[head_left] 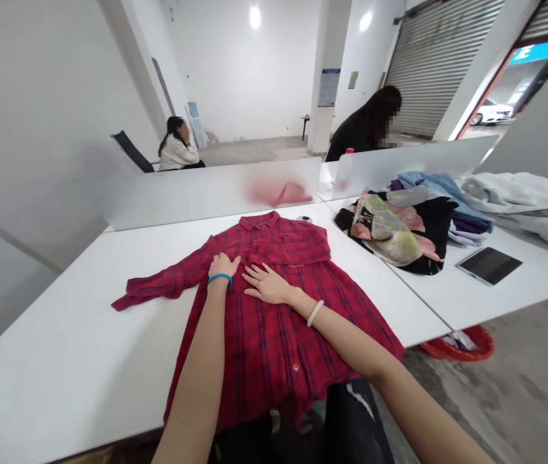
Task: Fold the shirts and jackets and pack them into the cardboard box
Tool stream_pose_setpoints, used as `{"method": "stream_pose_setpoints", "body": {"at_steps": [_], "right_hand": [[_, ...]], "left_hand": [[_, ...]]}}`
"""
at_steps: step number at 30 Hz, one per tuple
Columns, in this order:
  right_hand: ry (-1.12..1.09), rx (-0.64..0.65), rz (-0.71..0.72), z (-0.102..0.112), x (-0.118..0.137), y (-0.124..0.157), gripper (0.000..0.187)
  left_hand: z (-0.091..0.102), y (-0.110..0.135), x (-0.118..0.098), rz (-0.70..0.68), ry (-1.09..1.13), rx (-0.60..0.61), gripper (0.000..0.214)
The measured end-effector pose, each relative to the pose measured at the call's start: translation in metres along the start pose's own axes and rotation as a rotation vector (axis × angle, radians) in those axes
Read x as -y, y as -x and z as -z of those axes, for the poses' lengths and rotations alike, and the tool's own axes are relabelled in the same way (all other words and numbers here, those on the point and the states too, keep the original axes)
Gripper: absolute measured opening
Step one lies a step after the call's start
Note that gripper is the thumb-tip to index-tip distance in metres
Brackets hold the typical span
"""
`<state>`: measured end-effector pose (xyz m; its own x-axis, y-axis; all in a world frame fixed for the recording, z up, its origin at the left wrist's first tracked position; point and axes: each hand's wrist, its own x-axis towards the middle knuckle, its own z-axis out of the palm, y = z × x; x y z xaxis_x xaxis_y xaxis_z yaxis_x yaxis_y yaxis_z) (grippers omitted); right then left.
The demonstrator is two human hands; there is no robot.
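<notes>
Left hand [223, 265] palm down, fingers slightly bunched, blue band [220, 279] at wrist. Right hand [268, 285] flat, palm down, just beside left hand, fingertips toward it; white bead bracelet [315, 313] at wrist. Right forearm [351, 348] angles in from lower right.

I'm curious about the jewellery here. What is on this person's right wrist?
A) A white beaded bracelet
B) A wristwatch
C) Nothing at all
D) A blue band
A. The right hand lies flat on the red plaid shirt, and a white beaded bracelet circles its wrist.
</notes>
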<state>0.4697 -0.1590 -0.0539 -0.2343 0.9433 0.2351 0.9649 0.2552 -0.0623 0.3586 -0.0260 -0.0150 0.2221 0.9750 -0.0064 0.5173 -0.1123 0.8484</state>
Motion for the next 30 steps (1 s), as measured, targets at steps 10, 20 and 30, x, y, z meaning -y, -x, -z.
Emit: {"method": "stream_pose_setpoints", "body": {"at_steps": [10, 20, 30], "right_hand": [[-0.140, -0.088, 0.024, 0.001, 0.003, -0.001, 0.040], [-0.011, -0.024, 0.055, -0.004, 0.009, 0.003, 0.065], [0.136, -0.013, 0.224, -0.002, 0.020, -0.033, 0.049]], "left_hand": [[-0.017, -0.005, 0.000, -0.128, 0.061, -0.111, 0.029], [-0.015, -0.009, 0.009, -0.060, 0.606, 0.157, 0.034], [-0.005, -0.009, 0.008, -0.122, 0.841, 0.226, 0.048]]}}
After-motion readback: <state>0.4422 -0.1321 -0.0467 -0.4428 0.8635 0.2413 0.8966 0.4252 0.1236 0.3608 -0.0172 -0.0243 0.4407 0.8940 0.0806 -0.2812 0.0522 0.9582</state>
